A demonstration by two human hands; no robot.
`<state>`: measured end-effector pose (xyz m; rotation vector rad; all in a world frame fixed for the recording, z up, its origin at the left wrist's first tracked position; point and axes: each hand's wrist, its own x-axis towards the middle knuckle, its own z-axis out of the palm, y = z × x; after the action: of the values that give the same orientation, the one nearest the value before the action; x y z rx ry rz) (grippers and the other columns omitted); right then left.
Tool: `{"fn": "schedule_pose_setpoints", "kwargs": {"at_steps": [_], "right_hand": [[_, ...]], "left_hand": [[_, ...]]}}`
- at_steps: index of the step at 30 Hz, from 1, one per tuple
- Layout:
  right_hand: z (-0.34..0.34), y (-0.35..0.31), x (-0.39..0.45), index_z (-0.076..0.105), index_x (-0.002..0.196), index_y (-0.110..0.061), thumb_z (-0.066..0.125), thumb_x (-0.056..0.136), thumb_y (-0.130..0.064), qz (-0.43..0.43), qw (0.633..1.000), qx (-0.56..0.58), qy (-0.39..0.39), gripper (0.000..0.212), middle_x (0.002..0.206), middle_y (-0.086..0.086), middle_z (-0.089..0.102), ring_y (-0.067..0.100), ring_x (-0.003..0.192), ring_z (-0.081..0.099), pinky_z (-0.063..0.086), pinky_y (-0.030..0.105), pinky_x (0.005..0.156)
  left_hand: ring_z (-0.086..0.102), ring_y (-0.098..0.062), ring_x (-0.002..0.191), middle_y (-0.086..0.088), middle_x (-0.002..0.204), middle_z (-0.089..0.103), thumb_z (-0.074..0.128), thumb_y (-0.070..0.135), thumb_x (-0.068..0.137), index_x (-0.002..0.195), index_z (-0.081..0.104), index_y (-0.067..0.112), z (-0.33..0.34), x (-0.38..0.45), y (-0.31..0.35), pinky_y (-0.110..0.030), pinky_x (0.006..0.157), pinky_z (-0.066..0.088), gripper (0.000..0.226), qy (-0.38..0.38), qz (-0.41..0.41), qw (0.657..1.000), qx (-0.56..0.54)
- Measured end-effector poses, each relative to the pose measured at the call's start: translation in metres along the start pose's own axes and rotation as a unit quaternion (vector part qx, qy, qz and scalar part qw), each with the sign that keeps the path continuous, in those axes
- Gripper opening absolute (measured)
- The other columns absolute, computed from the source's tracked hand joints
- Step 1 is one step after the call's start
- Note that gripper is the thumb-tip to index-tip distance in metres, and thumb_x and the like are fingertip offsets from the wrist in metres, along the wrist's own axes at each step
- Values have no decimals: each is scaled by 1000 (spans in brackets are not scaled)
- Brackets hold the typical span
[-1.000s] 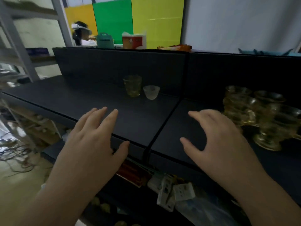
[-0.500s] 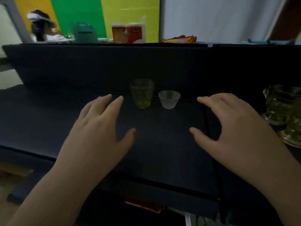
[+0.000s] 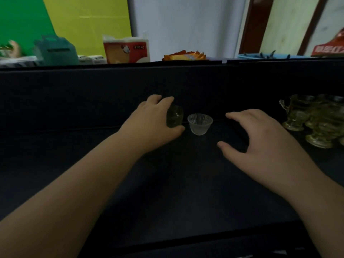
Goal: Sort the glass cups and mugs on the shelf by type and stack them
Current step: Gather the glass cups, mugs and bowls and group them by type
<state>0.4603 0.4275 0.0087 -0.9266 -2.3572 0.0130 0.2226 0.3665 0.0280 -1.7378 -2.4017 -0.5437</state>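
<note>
A yellow-green glass tumbler (image 3: 175, 117) stands at the back of the dark shelf (image 3: 167, 183). My left hand (image 3: 154, 123) is wrapped around its left side, fingers over the top and thumb below. Just to its right sits a small clear ribbed glass cup (image 3: 200, 123), untouched. My right hand (image 3: 260, 144) hovers open to the right of that cup, fingers spread and curved, holding nothing. Several amber footed glass mugs (image 3: 312, 118) cluster at the far right of the shelf, some stacked, partly cut off by the frame edge.
A dark back panel (image 3: 167, 84) rises behind the cups. Above it lie a red-and-white tissue box (image 3: 126, 50), a teal box (image 3: 55, 51), orange packets (image 3: 184, 55) and a blue tray (image 3: 264, 56). The shelf's front edge (image 3: 186, 244) runs near the bottom.
My left hand has reached forward and closed around the yellow-green tumbler. My right hand has moved forward toward the clear cup. The view has shifted right and closer.
</note>
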Motion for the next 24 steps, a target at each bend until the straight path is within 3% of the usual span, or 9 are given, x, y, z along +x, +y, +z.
{"fn": "schedule_pose_setpoints", "kwargs": {"at_steps": [6, 13, 17, 24], "right_hand": [[4, 1, -5, 40, 144, -34, 61, 84, -56, 32, 999, -6, -15, 68, 134, -14, 43, 7, 122, 44, 37, 24, 90], [6, 2, 19, 38, 146, -32, 60, 84, -59, 36, 998, -15, -54, 71, 139, -6, 43, 12, 122, 46, 44, 29, 91], [16, 5, 53, 38, 147, -27, 62, 82, -59, 48, 994, -17, -100, 76, 143, 2, 43, 19, 122, 49, 46, 33, 93], [59, -4, 105, 26, 153, -21, 60, 79, -71, 78, 977, -4, -198, 96, 152, 11, 32, 30, 127, 47, 48, 39, 95]], "left_hand": [[41, -23, 129, -1, 155, 22, 64, 64, 76, 148, 27, 31, 25, 21, -8, -37, 99, 40, 88, -20, -17, 999, -45], [48, -16, 117, 0, 150, 29, 69, 51, 79, 147, 32, 24, 20, 20, -12, -25, 84, 40, 82, -16, -19, 997, -75], [49, -10, 102, 2, 141, 35, 71, 50, 75, 141, 39, 24, 8, 5, -14, -25, 77, 43, 78, -9, -19, 996, -90], [49, -8, 103, 6, 139, 31, 70, 56, 71, 146, 30, 29, -20, -33, -16, -19, 73, 43, 89, 36, -9, 994, -101]]}}
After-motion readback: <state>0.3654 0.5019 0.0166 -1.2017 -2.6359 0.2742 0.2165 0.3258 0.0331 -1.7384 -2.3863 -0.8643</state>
